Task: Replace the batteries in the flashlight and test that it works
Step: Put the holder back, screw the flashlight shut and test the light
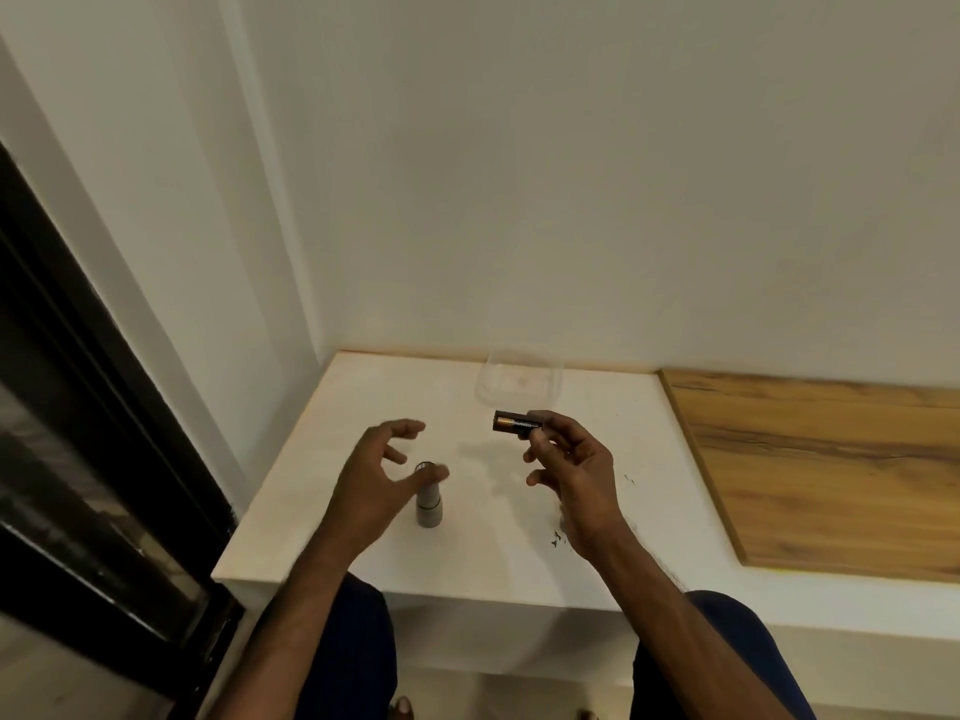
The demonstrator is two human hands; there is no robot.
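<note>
the fingers (553, 426) of the right hand (571, 465) are pinching one end of a battery (513, 424), black with a copper band, and are holding it level in the air just right of the frame's centre, its free end pointing left. the rest of that hand is curling loosely below it and gripping nothing else.

the left hand (371, 472) is hovering with its fingers (410, 428) spread wide and slightly bent, holding nothing. its thumb is lying across the upper part of the flashlight (429, 509); the blur is hiding whether it is touching.

the flashlight, pale grey, is sitting on the white bench (519, 569) just below the frame's centre, its dark end towards the wall. whether that end is open i cannot tell.

judging by this, the step in hand is loading: a battery is being brought over to the flashlight body. the next move is calling for the left hand to close round the body and steady it, and for the battery to be turned the correct way round and lined up with the opening.

further out, a clear plastic container (519, 381) is resting against the wall above the battery, a wooden board (831, 470) is lying at the right, and dark specks (556, 537) are dotting the bench by the right wrist.
</note>
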